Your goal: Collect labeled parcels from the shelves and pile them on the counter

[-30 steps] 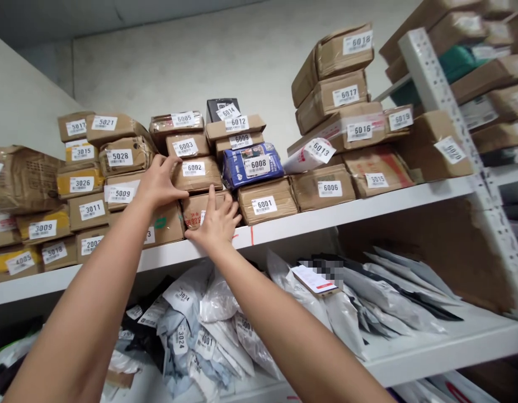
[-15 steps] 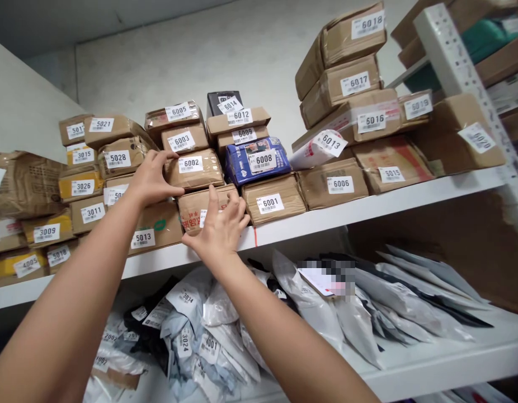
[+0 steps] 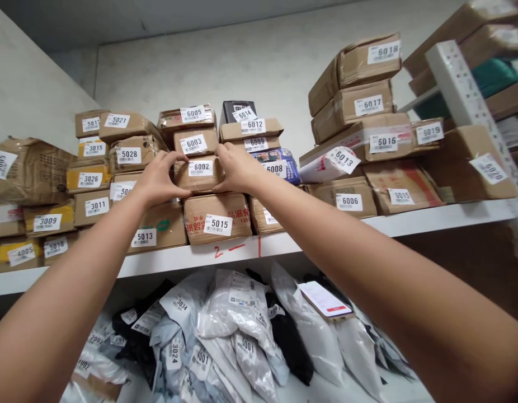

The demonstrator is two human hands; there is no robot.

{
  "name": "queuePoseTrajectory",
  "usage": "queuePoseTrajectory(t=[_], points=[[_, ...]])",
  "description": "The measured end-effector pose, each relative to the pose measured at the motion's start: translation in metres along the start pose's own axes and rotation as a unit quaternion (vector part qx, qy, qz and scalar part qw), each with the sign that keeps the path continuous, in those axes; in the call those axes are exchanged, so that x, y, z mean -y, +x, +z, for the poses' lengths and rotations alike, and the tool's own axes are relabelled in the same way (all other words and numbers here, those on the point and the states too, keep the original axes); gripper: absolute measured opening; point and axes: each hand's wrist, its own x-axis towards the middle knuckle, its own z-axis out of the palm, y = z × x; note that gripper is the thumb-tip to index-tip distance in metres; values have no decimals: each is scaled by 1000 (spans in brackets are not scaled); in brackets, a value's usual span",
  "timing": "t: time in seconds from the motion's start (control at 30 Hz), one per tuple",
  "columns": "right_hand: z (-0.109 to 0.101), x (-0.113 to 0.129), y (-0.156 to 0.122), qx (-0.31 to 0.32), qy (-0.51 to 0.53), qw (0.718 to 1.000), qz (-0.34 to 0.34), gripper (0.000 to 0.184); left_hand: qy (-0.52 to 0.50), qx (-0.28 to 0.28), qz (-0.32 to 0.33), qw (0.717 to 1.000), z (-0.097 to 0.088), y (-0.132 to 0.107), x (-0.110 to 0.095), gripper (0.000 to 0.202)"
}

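Between my two hands sits a brown cardboard box labelled 6002 [image 3: 199, 180], in a stack on the upper shelf. My left hand [image 3: 162, 176] grips its left side, the thumb along the lower edge and fingers at the upper corner. At its right side is my right hand [image 3: 234, 168], fingers at the top corner and thumb low on the front. Beneath it lies the box labelled 5015 [image 3: 238, 218]; above rests the box labelled 6003 [image 3: 196, 145], with the box labelled 6005 [image 3: 206, 109] on top. My right hand partly covers the blue package labelled 6008 [image 3: 286, 165].
More labelled boxes line the white upper shelf [image 3: 158, 260] on both sides, including a tall stack topped by box 6018 [image 3: 363, 61]. Plastic mailing bags [image 3: 229, 313] fill the shelf below. A phone [image 3: 326, 299] lies on the bags. A perforated upright [image 3: 460, 78] stands at right.
My right hand has moved up from in front of box 5015 to the right side of box 6002, uncovering the 5015 label. My left hand stays at the left side of box 6002.
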Motion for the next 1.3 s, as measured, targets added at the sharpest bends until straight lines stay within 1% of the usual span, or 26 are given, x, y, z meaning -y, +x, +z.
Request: queuePoseTrajectory(t=[0.1, 0.2, 0.3, 0.43, 0.5, 0.57, 0.63, 0.7, 0.73, 0.77, 0.8, 0.87, 0.9, 0.93, 0.97, 1.07, 1.17, 1.23, 1.3], points=[[-3, 0, 11, 26, -45, 998, -19, 90, -11, -16, 10, 1000, 3, -2, 5, 60], [-2, 5, 17, 43, -89, 995, -12, 99, -11, -23, 14, 1000, 6, -1, 9, 54], [1, 9, 23, 60, -109, 992, -8, 107, -10, -26, 10, 1000, 8, -1, 9, 49], [1, 8, 25, 69, -117, 991, -16, 104, -5, -21, 10, 1000, 6, 0, 6, 45], [0, 5, 24, 60, -105, 992, -26, 105, 2, -20, 1, 1000, 5, 1, 3, 46], [-2, 1, 21, 46, -82, 995, -39, 107, 9, -15, -21, 1000, 3, -1, -3, 50], [-2, -4, 19, 38, -61, 996, -55, 106, 10, -17, -50, 999, 5, -10, -14, 51], [-1, -8, 18, 37, -51, 995, -72, 102, 31, -61, -71, 995, 10, -28, -30, 49], [-1, -10, 19, 34, -49, 995, -80, 99, 51, -85, -71, 992, 14, -39, -38, 50], [0, -11, 19, 29, -51, 994, -89, 96, 77, -94, -58, 991, 19, -52, -47, 54], [0, -12, 20, 22, -57, 993, -97, 93, 104, -81, -36, 991, 25, -64, -54, 63], [-1, -13, 23, 12, -76, 991, -112, 86, 146, -2, 13, 989, 37, -84, -66, 88], [-2, -14, 24, 12, -88, 989, -120, 84, 163, 38, 28, 985, 41, -90, -70, 99], [-3, -15, 26, 14, -99, 986, -130, 83, 179, 64, 32, 981, 44, -93, -74, 107], [-4, -16, 27, 16, -109, 984, -140, 83, 195, 75, 30, 977, 46, -93, -76, 112], [-5, -21, 29, 14, -112, 980, -163, 88, 235, 94, 19, 967, 42, -81, -84, 112], [0, -28, 27, 14, -79, 983, -164, 90, 272, 123, 9, 954, 35, -67, -94, 108], [4, -33, 24, -2, -53, 985, -167, 93, 295, 132, 5, 946, 33, -61, -101, 105], [9, -37, 21, -31, -27, 984, -172, 96, 303, 135, 2, 943, 33, -58, -106, 102]])
